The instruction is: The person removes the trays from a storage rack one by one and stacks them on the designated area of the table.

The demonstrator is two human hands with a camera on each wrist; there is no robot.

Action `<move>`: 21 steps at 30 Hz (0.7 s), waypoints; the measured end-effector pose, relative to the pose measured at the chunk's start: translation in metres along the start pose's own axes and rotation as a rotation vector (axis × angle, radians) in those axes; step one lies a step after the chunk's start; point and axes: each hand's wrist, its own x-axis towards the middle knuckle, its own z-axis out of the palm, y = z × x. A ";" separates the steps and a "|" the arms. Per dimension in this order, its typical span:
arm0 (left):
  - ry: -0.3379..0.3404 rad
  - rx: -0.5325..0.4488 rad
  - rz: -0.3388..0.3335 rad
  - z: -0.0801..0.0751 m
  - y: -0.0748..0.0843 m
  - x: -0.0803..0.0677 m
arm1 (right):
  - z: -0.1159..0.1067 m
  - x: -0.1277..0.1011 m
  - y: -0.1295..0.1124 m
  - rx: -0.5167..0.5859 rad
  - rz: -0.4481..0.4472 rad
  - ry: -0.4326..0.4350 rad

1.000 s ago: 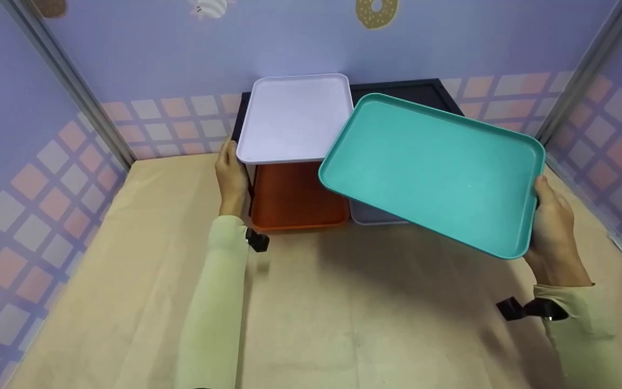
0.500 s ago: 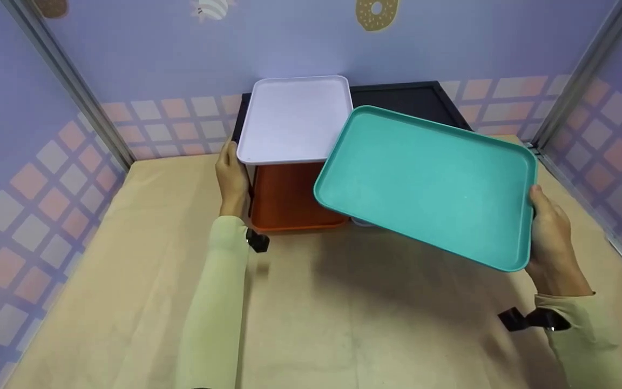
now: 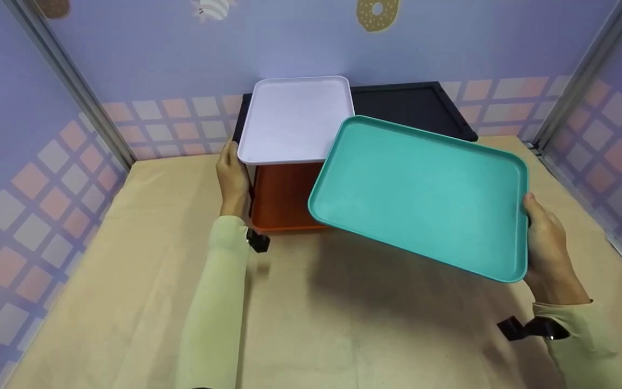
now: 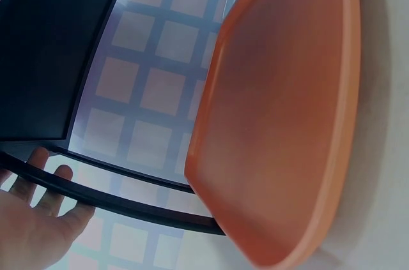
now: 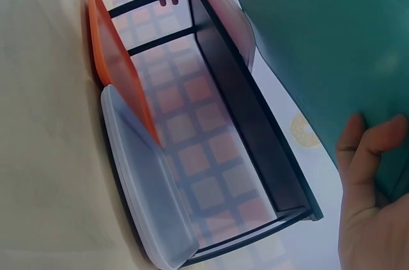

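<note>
My right hand (image 3: 551, 254) grips the short right edge of a teal tray (image 3: 421, 197), thumb on its rim and fingers underneath. The tray hangs tilted above the table, in front of a black two-legged-side rack (image 3: 408, 111). At the rack's left side, my left hand (image 3: 232, 181) holds the black leg, its fingers passing behind the bar in the left wrist view. A pale lavender tray (image 3: 296, 120) lies on the rack's top at the left. Under the top sits an orange tray (image 4: 281, 110). Beside it, a pale grey tray (image 5: 153, 174) shows in the right wrist view, hidden in the head view.
Behind the rack stands a purple wall (image 3: 300, 38) with a printed tile pattern and doughnut picture. Side walls close in the left and right. A beige cloth (image 3: 300, 324) covers the table. Black camera mounts (image 3: 538, 328) sit on the wrists.
The teal tray has come down and slightly left and nearer in my right hand, uncovering more of the rack's top and covering the grey tray. My left hand stays on the rack leg.
</note>
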 end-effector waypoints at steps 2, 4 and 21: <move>-0.002 -0.006 -0.001 0.000 0.000 0.000 | -0.001 -0.001 0.001 0.008 -0.008 -0.004; -0.004 -0.004 -0.007 -0.001 0.000 0.000 | -0.002 -0.001 0.003 0.006 -0.013 -0.009; 0.005 0.010 0.003 -0.001 -0.003 0.001 | 0.002 -0.007 0.006 -0.044 -0.005 -0.030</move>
